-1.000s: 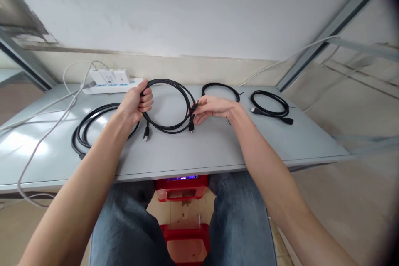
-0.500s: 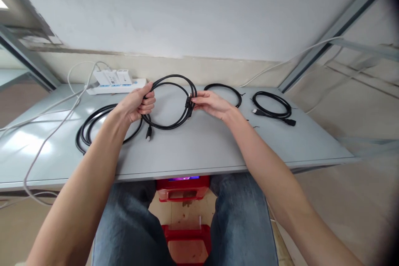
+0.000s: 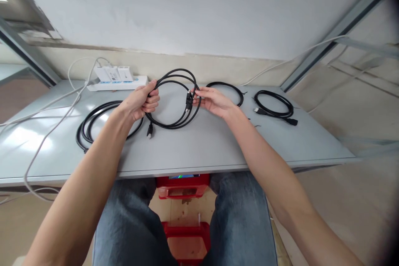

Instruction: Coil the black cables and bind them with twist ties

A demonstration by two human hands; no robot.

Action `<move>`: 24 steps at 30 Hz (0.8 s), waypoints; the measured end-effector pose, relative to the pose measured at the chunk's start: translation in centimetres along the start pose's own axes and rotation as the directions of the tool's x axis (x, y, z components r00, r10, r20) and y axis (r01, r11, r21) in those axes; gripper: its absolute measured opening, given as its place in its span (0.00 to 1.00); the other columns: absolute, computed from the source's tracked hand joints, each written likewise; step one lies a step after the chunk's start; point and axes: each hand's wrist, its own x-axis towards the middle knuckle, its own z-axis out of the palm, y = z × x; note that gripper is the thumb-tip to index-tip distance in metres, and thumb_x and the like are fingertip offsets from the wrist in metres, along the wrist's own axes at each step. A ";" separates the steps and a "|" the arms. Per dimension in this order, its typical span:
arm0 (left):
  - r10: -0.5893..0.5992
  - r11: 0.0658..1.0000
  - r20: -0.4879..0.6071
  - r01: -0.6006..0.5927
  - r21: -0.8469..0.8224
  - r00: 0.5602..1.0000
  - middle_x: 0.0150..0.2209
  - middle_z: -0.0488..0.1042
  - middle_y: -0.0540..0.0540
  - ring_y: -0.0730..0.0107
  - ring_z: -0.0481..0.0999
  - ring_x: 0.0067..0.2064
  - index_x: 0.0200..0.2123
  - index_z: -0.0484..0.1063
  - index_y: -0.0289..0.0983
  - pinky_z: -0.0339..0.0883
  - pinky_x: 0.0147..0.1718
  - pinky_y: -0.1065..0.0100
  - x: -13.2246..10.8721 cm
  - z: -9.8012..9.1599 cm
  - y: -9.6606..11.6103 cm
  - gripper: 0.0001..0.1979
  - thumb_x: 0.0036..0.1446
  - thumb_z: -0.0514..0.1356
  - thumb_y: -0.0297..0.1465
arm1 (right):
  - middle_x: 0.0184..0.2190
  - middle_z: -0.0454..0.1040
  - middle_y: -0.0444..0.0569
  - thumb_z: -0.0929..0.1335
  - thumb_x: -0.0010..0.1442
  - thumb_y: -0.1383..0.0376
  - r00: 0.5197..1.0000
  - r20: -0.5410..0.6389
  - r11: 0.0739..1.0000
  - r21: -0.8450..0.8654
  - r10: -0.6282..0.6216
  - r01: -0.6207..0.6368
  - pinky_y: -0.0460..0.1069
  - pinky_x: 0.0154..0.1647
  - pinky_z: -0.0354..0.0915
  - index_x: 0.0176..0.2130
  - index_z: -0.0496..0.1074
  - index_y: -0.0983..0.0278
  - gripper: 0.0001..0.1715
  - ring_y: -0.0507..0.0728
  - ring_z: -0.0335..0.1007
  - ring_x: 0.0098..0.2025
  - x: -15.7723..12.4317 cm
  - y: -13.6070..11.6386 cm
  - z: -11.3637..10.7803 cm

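A coiled black cable (image 3: pixel 174 125) is held up above the grey table between my two hands. My left hand (image 3: pixel 144 100) is closed around the left side of the loops. On the right side, the fingers of my right hand (image 3: pixel 209 100) pinch the coil beside a black connector (image 3: pixel 188 100) with a metal tip. Another black plug (image 3: pixel 150 130) with a metal end shows just below my left hand. Partly hidden behind my left forearm, a larger coil of black cable (image 3: pixel 81 133) lies on the table.
Two more black cable coils lie to the right: a bare loop (image 3: pixel 229 85) and a tied coil (image 3: pixel 274 113) with plugs. A white power strip (image 3: pixel 116 86) with adapters and white cords stands at the back left of the table (image 3: pixel 193 153). Below is a red stool (image 3: pixel 183 187).
The held coil has spread on its right side, with its loops fanned apart. My right fingers have shifted slightly at the connector, and its metal tips show more clearly.
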 end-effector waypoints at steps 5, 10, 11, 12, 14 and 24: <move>0.047 0.998 -0.046 -0.045 0.032 0.998 0.20 0.47 0.61 0.83 0.46 0.15 0.28 0.56 0.42 0.40 0.12 0.80 -0.3 0.8 0.0 0.31 0.83 0.63 0.47 | 0.36 0.83 0.48 0.76 0.78 0.66 0.997 -0.060 0.994 0.104 0.042 -0.036 0.50 0.47 0.79 0.37 0.83 0.63 0.13 0.54 0.79 0.37 0.0 -0.4 0.7; 0.094 0.992 -0.080 -0.086 0.096 0.992 0.20 0.46 0.60 0.83 0.45 0.16 0.25 0.57 0.41 0.42 0.12 0.80 -1.0 2.0 0.2 0.32 0.88 0.53 0.42 | 0.34 0.79 0.45 0.69 0.86 0.65 0.989 -0.086 0.984 0.146 0.116 -0.103 0.49 0.40 0.74 0.37 0.78 0.63 0.21 0.52 0.75 0.33 -0.5 -1.2 1.0; 0.096 0.991 -0.080 -0.088 0.098 0.992 0.20 0.46 0.59 0.83 0.45 0.16 0.25 0.57 0.41 0.42 0.13 0.80 -1.0 2.1 0.2 0.32 0.88 0.53 0.42 | 0.33 0.78 0.45 0.70 0.86 0.63 0.989 -0.080 0.984 0.140 0.124 -0.112 0.49 0.39 0.73 0.37 0.78 0.63 0.20 0.52 0.74 0.33 -0.5 -1.3 1.0; 0.099 0.991 -0.081 -0.091 0.096 0.992 0.20 0.46 0.60 0.83 0.45 0.16 0.25 0.57 0.41 0.42 0.13 0.80 -1.0 2.2 0.2 0.33 0.88 0.54 0.43 | 0.33 0.77 0.44 0.72 0.85 0.60 0.990 -0.069 0.985 0.127 0.124 -0.115 0.49 0.37 0.73 0.37 0.77 0.62 0.20 0.52 0.73 0.32 -0.5 -1.4 1.0; 0.112 0.991 -0.090 -0.104 0.089 0.990 0.20 0.46 0.60 0.83 0.45 0.16 0.25 0.56 0.41 0.40 0.13 0.79 -0.9 2.3 0.1 0.33 0.87 0.57 0.45 | 0.30 0.73 0.43 0.76 0.81 0.56 0.994 -0.054 0.993 0.084 0.092 -0.087 0.49 0.35 0.73 0.34 0.75 0.61 0.22 0.52 0.68 0.30 -0.5 -1.4 1.1; 0.153 0.983 -0.074 -0.144 0.117 0.985 0.22 0.44 0.61 0.83 0.43 0.18 0.26 0.54 0.42 0.38 0.15 0.78 -0.5 2.2 -0.7 0.34 0.80 0.66 0.49 | 0.38 0.81 0.48 0.75 0.83 0.58 0.985 -0.152 0.991 -0.122 -0.078 0.060 0.47 0.40 0.80 0.42 0.76 0.61 0.15 0.54 0.80 0.37 -0.7 -0.6 2.4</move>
